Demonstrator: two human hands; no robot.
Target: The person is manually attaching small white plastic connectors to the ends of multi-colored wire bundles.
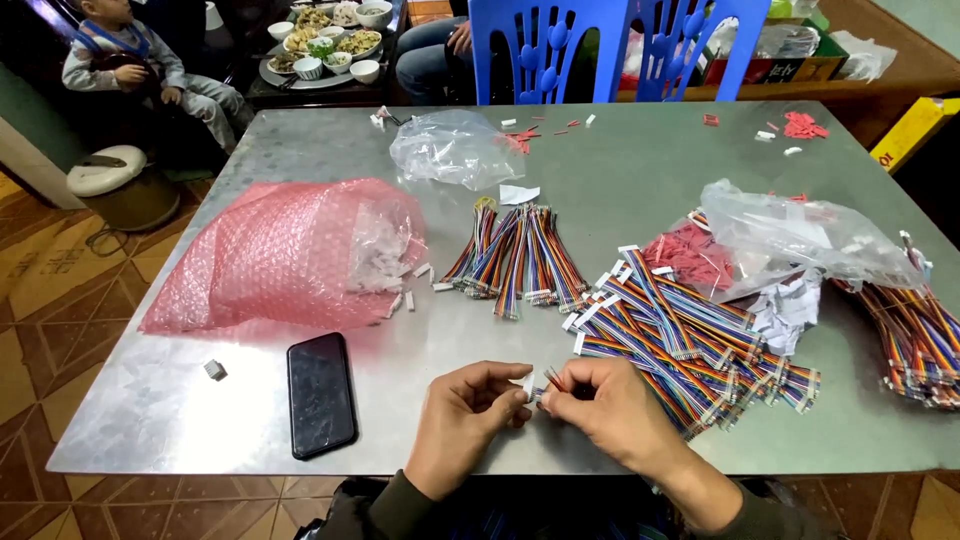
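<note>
My left hand (468, 410) and my right hand (610, 405) meet at the table's front edge. Together they pinch a short rainbow ribbon cable (552, 381) with a small white connector (529, 383) at its end; the left fingers are on the connector, the right fingers on the wires. Just right of my hands lies a big heap of the same rainbow cables with white connectors (690, 335). A smaller fanned bundle of cables (515, 255) lies further back in the middle.
A black phone (321, 393) lies at front left on the metal table (200, 400). Pink bubble wrap bag (280, 255), clear plastic bags (455, 148) (800, 235), red bits (690, 255), more cables (920, 340) at the right edge. Blue plastic chair (600, 40) and seated people behind.
</note>
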